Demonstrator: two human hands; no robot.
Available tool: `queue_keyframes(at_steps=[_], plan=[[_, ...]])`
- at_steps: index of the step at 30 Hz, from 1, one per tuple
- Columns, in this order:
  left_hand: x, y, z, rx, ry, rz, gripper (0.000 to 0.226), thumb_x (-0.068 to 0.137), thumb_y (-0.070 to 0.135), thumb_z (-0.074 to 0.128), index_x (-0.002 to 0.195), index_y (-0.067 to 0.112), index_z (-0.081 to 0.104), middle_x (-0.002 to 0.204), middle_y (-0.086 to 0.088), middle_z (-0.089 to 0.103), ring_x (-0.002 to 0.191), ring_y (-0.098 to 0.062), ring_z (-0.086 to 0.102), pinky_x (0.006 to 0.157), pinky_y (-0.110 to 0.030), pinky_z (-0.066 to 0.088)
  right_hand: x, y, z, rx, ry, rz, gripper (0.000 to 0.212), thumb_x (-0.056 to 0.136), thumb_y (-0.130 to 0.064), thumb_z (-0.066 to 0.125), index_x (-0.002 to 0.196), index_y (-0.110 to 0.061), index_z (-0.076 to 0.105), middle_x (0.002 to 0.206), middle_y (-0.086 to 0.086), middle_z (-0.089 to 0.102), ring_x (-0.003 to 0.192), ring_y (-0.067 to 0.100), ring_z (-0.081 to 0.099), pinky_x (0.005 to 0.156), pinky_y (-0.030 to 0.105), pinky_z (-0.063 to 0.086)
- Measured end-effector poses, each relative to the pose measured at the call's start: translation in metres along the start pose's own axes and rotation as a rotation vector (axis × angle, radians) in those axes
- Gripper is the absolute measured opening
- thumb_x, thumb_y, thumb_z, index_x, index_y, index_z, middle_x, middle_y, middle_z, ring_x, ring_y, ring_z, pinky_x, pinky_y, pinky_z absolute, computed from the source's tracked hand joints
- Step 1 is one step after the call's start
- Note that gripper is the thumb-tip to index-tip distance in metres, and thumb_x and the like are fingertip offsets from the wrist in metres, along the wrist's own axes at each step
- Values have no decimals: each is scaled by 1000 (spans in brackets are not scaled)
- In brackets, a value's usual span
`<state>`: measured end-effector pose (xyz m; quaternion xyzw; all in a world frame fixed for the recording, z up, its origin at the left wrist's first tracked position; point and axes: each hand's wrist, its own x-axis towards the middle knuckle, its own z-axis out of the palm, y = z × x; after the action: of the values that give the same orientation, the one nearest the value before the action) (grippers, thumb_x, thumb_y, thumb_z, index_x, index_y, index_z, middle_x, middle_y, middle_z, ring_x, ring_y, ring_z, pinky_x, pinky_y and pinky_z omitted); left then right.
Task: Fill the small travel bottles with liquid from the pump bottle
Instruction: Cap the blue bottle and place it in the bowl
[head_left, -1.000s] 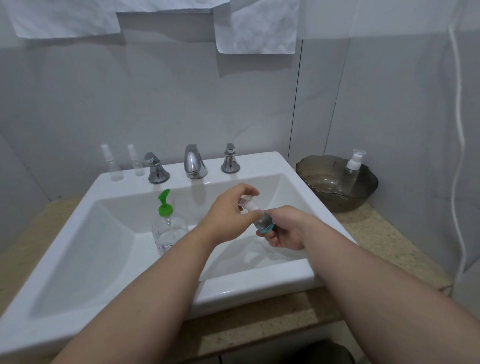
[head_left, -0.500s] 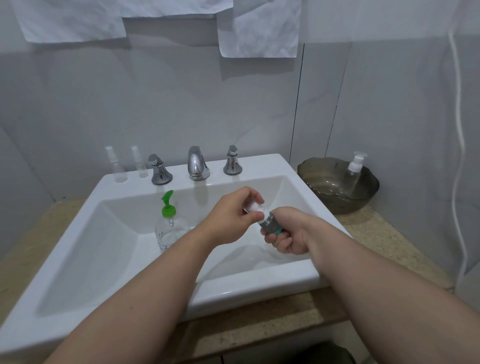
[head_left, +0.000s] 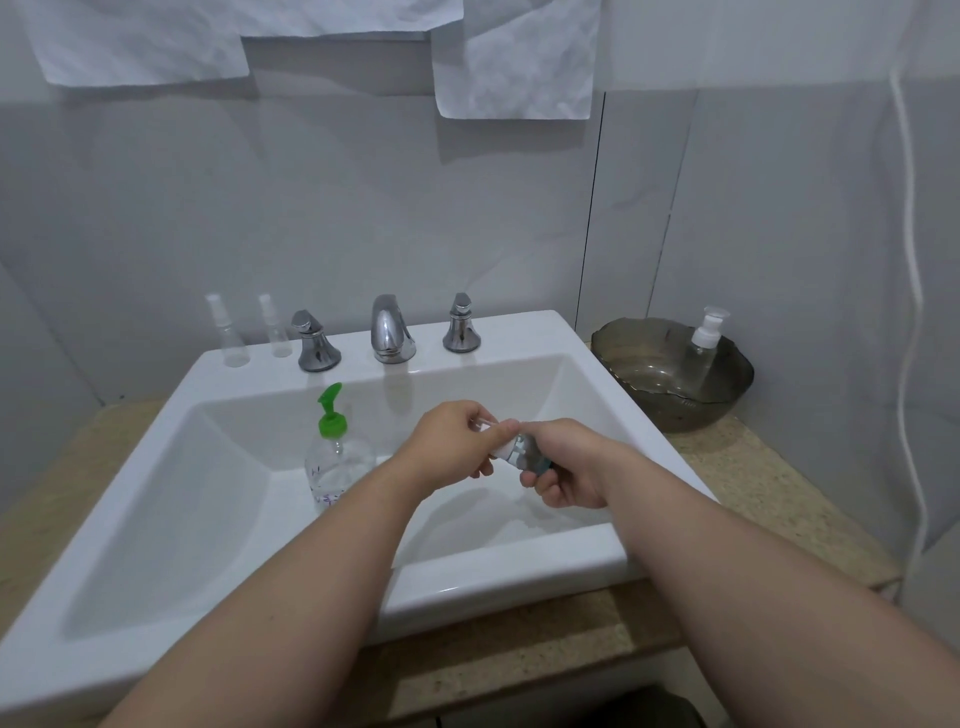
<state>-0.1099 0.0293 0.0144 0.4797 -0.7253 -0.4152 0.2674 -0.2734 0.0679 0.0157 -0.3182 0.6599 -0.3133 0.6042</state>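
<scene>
Over the sink (head_left: 597, 551), a small travel bottle (head_left: 525, 453) is clasped around its body by the right hand (head_left: 563, 467) while its white cap (head_left: 501, 448) is pinched by the left hand (head_left: 452, 441); being light, stiff and probably slick, it is best gripped mid-body.

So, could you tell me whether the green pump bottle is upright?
Upright: the green pump bottle stands in the sink, pump on top.

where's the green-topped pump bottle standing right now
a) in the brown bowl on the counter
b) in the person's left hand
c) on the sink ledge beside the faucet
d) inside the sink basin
d: the green-topped pump bottle stands upright inside the sink basin, left of both hands, which are busy with a small travel bottle instead.
</scene>
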Motion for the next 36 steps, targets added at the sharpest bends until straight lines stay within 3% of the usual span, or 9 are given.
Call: queue_keyframes(at_steps=[6,10,15,19,22,25,30,33,36], plan=[[3,1,5,-4,-26,30,23,98,34,71,99,11,65,81,-7,72,58,-13,67,67,-36,57,-1,-1,1,14,52,-31,26,95,-12,35,91,-13,61,62,7,51,46,11,32,42,19,25],[0,3,6,44,-12,138,10,97,25,71,97,17,65,87,-12,68,58,-9,66,61,-30,55,-5,-2,-1,39,12,53,23,92,-9,35,82,-14,55,62,4,48,44,9,32,37,16,22],[-3,2,4,80,-15,194,9,96,23,73,97,25,64,76,2,58,60,-5,64,58,-20,46,-13,-4,-1,54,-29,63,23,95,-12,38,80,-13,56,57,1,48,35,8,33,36,15,21],[0,-2,1,-59,29,149,19,93,25,77,103,25,61,93,0,65,66,-6,66,66,-25,51,-8,-2,1,222,-33,-30,36,106,-43,49,92,-11,60,67,8,55,45,12,35,46,21,40],[0,0,-2,-267,156,90,38,91,25,80,120,20,56,106,-4,64,70,-15,71,81,-36,60,-12,-5,3,359,-99,-71,49,98,-55,57,94,-6,64,69,11,60,50,15,44,57,28,55],[0,3,-5,-247,303,41,39,98,40,69,125,19,51,106,-1,66,65,-12,73,81,-37,61,-16,-6,4,430,-146,-128,49,89,-48,71,101,-1,63,79,14,62,60,21,61,69,37,63],[8,-6,-12,-256,455,-27,30,108,42,48,109,12,55,93,-9,67,55,-17,62,65,-33,52,-18,-20,-6,605,-178,-403,36,92,-24,72,117,-1,59,98,18,66,87,35,74,80,43,63],[14,-14,-12,-231,392,-56,31,109,39,46,106,10,58,88,-9,66,56,-19,57,64,-32,46,-22,-46,-25,512,3,-603,30,91,-20,75,116,-7,62,104,12,70,91,29,74,78,41,63],[20,-20,-10,-136,324,-61,37,109,40,45,103,7,61,82,-4,66,62,-18,54,63,-31,43,-12,-74,-56,212,450,-732,33,82,-25,85,108,-12,69,90,1,70,68,9,66,62,23,52]])
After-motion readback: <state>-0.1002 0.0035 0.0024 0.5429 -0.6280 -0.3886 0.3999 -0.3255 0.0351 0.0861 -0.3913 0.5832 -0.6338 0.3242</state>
